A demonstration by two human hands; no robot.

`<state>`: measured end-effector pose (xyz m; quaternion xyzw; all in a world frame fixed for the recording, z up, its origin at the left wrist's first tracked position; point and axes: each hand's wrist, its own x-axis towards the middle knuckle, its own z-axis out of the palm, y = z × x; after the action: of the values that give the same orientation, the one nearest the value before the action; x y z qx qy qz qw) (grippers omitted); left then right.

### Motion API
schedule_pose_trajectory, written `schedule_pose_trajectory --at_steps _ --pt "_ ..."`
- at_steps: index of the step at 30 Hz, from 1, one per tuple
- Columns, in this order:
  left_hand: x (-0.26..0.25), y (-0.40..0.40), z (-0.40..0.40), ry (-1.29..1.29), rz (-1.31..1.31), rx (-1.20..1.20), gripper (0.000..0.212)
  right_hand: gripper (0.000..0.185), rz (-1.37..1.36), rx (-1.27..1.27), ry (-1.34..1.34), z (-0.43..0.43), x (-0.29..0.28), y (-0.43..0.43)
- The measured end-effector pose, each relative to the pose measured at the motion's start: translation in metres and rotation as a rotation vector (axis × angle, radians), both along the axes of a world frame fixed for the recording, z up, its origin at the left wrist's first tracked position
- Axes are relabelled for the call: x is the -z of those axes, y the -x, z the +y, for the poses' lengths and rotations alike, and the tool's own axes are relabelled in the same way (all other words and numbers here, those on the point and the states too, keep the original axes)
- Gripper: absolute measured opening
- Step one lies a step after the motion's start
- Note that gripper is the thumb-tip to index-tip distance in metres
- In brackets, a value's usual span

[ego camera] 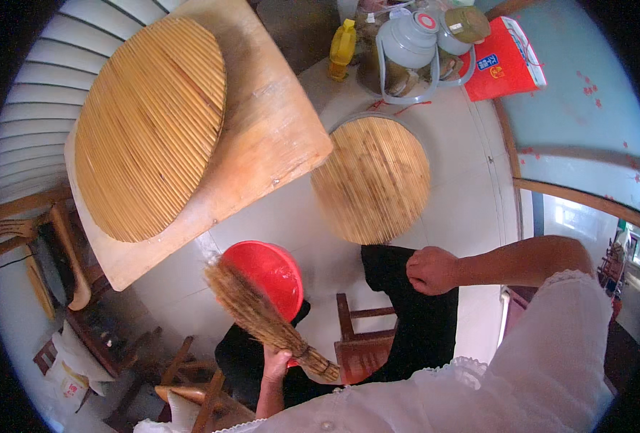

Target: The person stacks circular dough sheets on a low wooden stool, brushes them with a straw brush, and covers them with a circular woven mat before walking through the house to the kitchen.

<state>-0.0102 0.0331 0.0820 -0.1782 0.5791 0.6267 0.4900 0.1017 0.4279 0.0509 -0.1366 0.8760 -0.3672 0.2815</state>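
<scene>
My left hand (277, 363) grips a straw whisk broom (260, 314) near its bound handle end. The broom slants up and left, its bristles lying across the near side of a red plastic basin (276, 270). A small red bit shows beside my thumb; what it belongs to I cannot tell. My right hand (433, 270) is curled into a loose fist at my black-trousered knee (384, 265), with nothing visible in it. Just beyond that knee is a round slatted lid (374, 178), apparently of reed or bamboo. A larger round slatted lid (152, 130) lies on a wooden board (276, 130).
At the back stand a yellow bottle (342, 48) and pale lidded jars with handles (409, 40), beside a red bag (503, 65) bearing writing. Wooden chairs (190, 389) crowd the lower left. A wooden stool or chair (363, 352) shows between my legs. A blue curtain (579, 108) hangs right.
</scene>
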Motion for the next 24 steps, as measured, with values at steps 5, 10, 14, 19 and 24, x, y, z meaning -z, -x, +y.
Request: schedule_pose_trajectory --at_steps 5,10,14,19,24 --pt "-0.049 -0.008 0.023 -0.051 -0.081 0.255 0.071 0.017 -0.071 0.101 -0.005 -0.019 -0.017 -0.042" --pt "-0.151 -0.008 0.097 -0.159 -0.076 0.353 0.071 0.02 -0.14 0.383 -0.113 -0.056 -0.039 -0.096" --pt "-0.216 -0.012 0.138 -0.174 -0.13 0.559 0.073 0.045 -0.432 0.677 -0.403 -0.105 -0.072 -0.12" --pt "-0.266 -0.015 0.201 -0.196 -0.029 0.699 0.068 0.069 -0.703 0.785 -0.311 -0.12 -0.168 -0.123" --pt "-0.29 -0.021 0.235 -0.197 0.017 0.823 0.064 0.082 -0.881 1.033 -0.205 -0.136 -0.215 -0.143"
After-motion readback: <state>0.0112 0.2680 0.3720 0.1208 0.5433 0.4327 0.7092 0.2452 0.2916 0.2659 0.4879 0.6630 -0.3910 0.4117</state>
